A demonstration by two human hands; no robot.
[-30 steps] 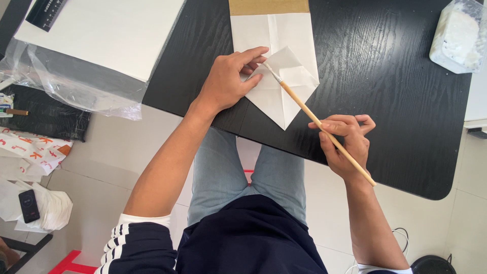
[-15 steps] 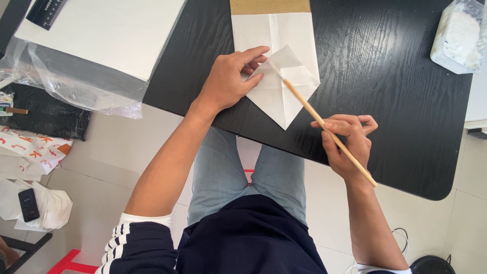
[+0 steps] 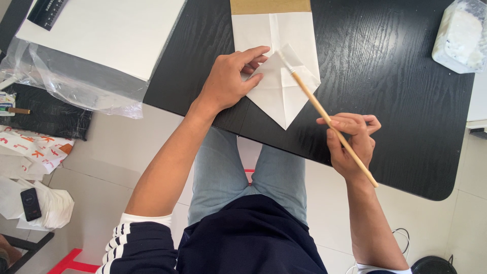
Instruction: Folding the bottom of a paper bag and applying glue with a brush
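A white folded paper piece with a pointed lower end lies on the black table; a brown strip caps its far end. My left hand presses flat on the paper's left fold, fingers spread over it. My right hand grips a long wooden brush near its lower half. The brush's white tip touches a raised flap near the paper's middle.
A large white sheet in clear plastic wrap lies at the left, with a black ruler on it. A plastic-wrapped white block sits at the top right. Papers and a phone lie on the floor at left.
The brush tip has slid slightly along the flap. Both hands stay in nearly the same place.
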